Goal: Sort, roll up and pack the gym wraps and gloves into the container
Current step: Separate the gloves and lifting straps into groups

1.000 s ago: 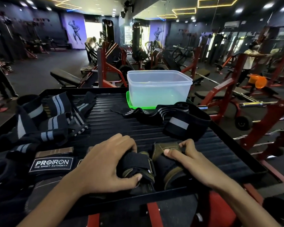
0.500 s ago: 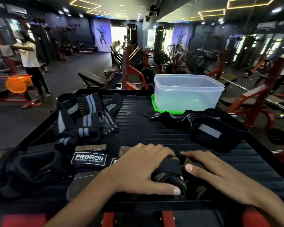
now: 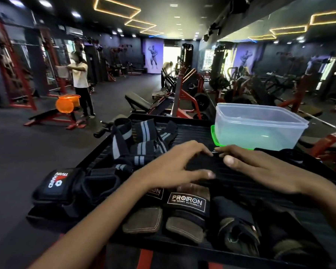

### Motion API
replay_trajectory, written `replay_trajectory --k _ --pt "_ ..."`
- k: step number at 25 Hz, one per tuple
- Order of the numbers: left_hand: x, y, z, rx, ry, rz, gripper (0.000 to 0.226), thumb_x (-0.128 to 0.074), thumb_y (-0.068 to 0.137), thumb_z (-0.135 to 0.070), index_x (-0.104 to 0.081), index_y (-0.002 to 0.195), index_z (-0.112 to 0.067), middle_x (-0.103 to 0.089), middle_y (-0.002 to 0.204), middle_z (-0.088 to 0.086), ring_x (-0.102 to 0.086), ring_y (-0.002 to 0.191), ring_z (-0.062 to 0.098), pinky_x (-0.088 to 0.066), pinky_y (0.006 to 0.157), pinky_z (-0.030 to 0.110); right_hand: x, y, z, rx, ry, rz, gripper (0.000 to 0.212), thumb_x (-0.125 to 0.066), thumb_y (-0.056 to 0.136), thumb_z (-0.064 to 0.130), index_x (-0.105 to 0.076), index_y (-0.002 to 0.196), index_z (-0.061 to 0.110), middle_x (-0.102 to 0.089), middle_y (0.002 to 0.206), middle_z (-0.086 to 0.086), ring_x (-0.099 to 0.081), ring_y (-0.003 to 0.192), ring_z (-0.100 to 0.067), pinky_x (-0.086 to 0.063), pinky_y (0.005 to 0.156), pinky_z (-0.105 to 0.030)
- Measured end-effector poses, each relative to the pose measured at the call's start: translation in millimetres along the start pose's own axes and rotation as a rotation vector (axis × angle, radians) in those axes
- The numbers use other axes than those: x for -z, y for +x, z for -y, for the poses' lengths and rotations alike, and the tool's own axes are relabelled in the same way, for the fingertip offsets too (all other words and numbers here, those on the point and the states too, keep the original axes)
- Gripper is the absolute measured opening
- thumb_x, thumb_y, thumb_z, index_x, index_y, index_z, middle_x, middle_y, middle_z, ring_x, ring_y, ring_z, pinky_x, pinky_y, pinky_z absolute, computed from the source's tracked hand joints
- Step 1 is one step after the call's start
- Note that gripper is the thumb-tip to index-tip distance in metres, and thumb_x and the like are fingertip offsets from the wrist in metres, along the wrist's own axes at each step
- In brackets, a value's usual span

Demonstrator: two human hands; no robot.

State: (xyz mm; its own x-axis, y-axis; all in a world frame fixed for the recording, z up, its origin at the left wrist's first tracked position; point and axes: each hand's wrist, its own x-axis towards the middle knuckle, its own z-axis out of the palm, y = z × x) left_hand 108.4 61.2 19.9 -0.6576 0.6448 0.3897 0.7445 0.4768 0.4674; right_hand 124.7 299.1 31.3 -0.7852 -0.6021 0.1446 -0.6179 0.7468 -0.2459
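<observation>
My left hand [image 3: 175, 167] and my right hand [image 3: 260, 167] reach forward side by side, fingers fairly straight. Their fingertips meet on the end of a black wrap [image 3: 200, 162], just in front of the clear plastic container [image 3: 260, 131], which stands open on its green lid [image 3: 213, 136]. Whether either hand pinches the wrap is unclear. A pile of black wraps with grey stripes [image 3: 140, 146] lies to the left. Below my wrists sit brown PROIRON grips [image 3: 186, 202] and a pair of olive and black gloves [image 3: 239, 230]. More black wrap [image 3: 303, 158] is bunched at the right.
All items lie on a black ribbed platform [image 3: 192, 131]. A black wrist support with a red and white label [image 3: 56, 183] sits at its left edge. Beyond are red gym machines, an incline bench [image 3: 138, 102], an orange basket [image 3: 66, 103] and a person standing [image 3: 80, 82].
Both hands have left the olive gloves at the near edge and moved forward to the black wrap by the container. The view has swung left.
</observation>
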Motion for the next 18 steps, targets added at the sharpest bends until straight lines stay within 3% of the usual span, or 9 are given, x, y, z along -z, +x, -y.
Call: replay_trajectory --k 3,6,9,12,15,18 --pt "42 -15 34 0.183 0.319 0.018 0.047 -0.060 0.087 -0.053 -0.054 0.123 -0.023 -0.054 0.117 -0.005 -0.051 0.112 0.012 -0.043 0.097 0.037 10 55 27 -0.116 0.179 0.031 0.059 -0.034 0.081 0.067 -0.049 0.128 0.033 -0.058 0.118 0.018 -0.054 0.109 0.004 -0.040 0.089 -0.010" --pt "70 -44 69 0.454 0.608 0.136 0.062 -0.053 0.085 -0.062 -0.044 0.132 -0.022 -0.044 0.129 -0.002 -0.045 0.120 0.022 -0.041 0.100 0.042 3 101 42 -0.055 0.141 0.106 0.064 -0.043 0.084 0.064 -0.048 0.132 0.021 -0.058 0.116 0.010 -0.056 0.105 -0.004 -0.044 0.094 -0.025" --pt "72 -64 89 0.632 0.439 0.283 0.070 -0.048 0.086 -0.066 -0.040 0.137 -0.020 -0.042 0.137 0.002 -0.041 0.128 0.024 -0.036 0.107 0.040 -26 150 35 -0.016 -0.016 0.145 0.065 -0.052 0.088 0.060 -0.044 0.133 0.013 -0.055 0.127 -0.006 -0.053 0.118 -0.023 -0.040 0.102 -0.037" --pt "65 -67 98 0.652 0.300 0.325 0.066 -0.043 0.089 -0.066 -0.044 0.136 -0.019 -0.049 0.131 0.003 -0.045 0.125 0.021 -0.034 0.107 0.036 -66 177 31 -0.031 -0.107 0.261 0.075 -0.052 0.089 0.060 -0.032 0.143 0.012 -0.043 0.142 -0.016 -0.043 0.130 -0.032 -0.035 0.108 -0.039" --pt "61 -68 100 0.650 0.276 0.313 0.062 -0.042 0.092 -0.062 -0.040 0.139 -0.021 -0.050 0.130 0.002 -0.046 0.124 0.020 -0.036 0.105 0.036 -104 178 28 -0.071 -0.233 0.335 0.083 -0.050 0.089 0.061 -0.019 0.149 0.013 -0.030 0.150 -0.013 -0.031 0.135 -0.032 -0.033 0.110 -0.046" --pt "60 -69 105 0.653 0.250 0.298 0.061 -0.043 0.092 -0.061 -0.039 0.140 -0.023 -0.049 0.131 0.002 -0.046 0.124 0.020 -0.036 0.105 0.036 -100 186 25 -0.066 -0.172 0.332 0.087 -0.059 0.083 0.062 -0.023 0.146 0.015 -0.035 0.146 -0.010 -0.035 0.132 -0.028 -0.035 0.109 -0.044"
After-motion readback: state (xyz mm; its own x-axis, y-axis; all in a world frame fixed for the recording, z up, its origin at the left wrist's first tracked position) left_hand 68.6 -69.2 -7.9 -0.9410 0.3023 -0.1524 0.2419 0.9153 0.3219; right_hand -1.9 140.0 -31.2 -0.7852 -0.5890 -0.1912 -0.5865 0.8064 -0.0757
